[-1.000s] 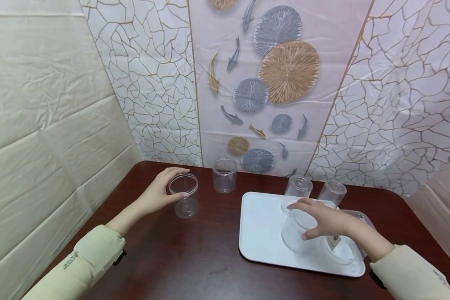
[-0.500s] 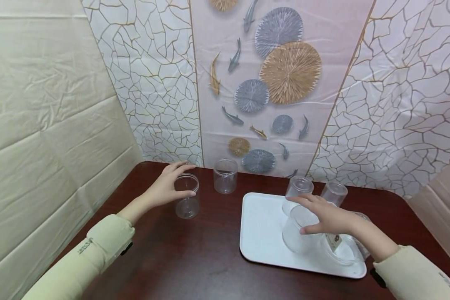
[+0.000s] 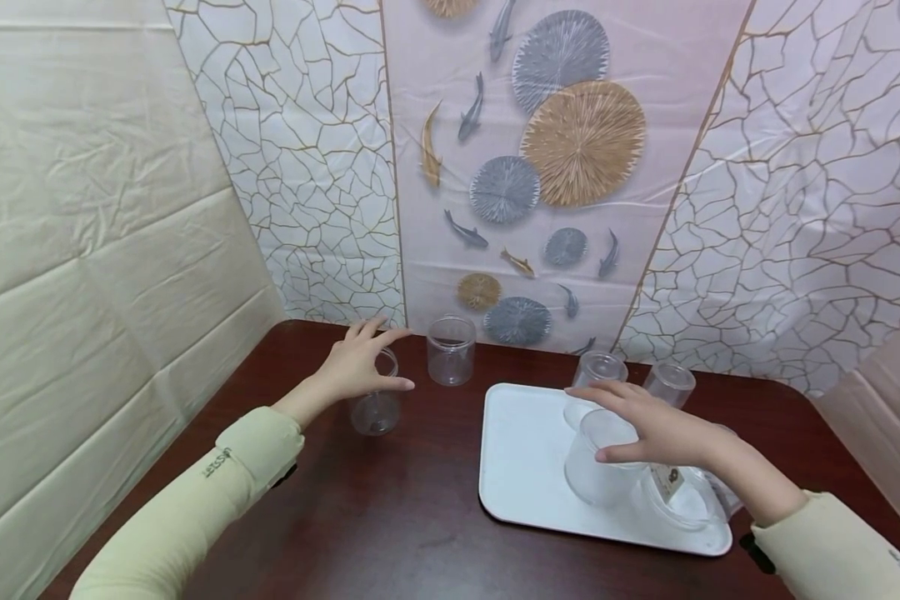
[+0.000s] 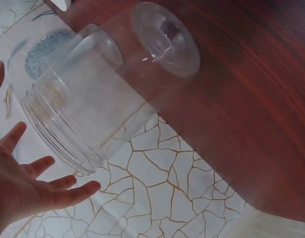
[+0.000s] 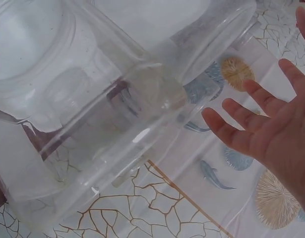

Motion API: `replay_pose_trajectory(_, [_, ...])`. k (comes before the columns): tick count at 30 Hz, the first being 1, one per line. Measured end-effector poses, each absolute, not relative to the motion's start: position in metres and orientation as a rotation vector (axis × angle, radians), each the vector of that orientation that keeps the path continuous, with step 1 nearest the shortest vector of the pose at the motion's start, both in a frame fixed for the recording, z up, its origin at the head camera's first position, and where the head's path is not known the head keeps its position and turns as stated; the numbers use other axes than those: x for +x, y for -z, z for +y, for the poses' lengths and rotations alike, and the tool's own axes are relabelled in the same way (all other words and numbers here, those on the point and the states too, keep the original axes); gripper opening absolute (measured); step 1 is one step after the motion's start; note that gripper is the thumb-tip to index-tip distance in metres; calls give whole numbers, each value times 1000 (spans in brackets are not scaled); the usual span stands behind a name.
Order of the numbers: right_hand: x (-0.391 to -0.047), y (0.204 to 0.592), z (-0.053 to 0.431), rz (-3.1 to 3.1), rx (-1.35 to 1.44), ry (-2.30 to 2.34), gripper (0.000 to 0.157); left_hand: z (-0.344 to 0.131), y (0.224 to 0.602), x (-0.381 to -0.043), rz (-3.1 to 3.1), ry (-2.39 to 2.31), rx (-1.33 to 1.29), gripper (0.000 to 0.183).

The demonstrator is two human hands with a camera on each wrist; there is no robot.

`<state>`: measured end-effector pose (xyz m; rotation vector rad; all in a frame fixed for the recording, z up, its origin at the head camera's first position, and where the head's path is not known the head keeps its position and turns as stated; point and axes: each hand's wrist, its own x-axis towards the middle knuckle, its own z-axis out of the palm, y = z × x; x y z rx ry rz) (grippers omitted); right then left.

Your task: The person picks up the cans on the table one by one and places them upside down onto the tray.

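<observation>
My left hand hovers over the mouth of a clear plastic jar, which stands upright on the dark red table. Seen from the left wrist, its spread fingers lie beside the threaded rim of that jar, with a gap between. Another clear jar stands behind, near the wall. Over a white tray at the right, my right hand is held with fingers extended, above a large clear jar. Its fingers are apart from the clear containers in the right wrist view.
Two more clear jars, one and another, stand bottom up at the tray's back. A clear round container with a paper label sits at the tray's right. A patterned cloth wall closes off the back.
The left hand has slid to the right across the jar's rim, its fingers spreading out from around it. My right hand has shifted slightly left over the tray. The jars have stayed put.
</observation>
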<state>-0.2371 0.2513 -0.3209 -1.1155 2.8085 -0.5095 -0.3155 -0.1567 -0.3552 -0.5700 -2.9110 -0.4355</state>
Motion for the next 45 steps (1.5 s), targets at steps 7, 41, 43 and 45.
replay_pose_trajectory(7, [-237, 322, 251, 2850, -1175, 487, 69, -152, 349, -322, -3069, 385, -578, 88])
replay_pose_trajectory(41, [-238, 326, 229, 2831, -1279, 472, 63, -152, 333, -324, -3378, 243, -494, 84])
replay_pose_trajectory(43, [-237, 327, 229, 2836, -1284, 469, 62, -150, 328, -324, -3396, 206, -490, 79])
replay_pose_trajectory(45, [-236, 326, 230, 2829, -1273, 470, 61, -149, 327, -325, -3418, 166, -487, 71])
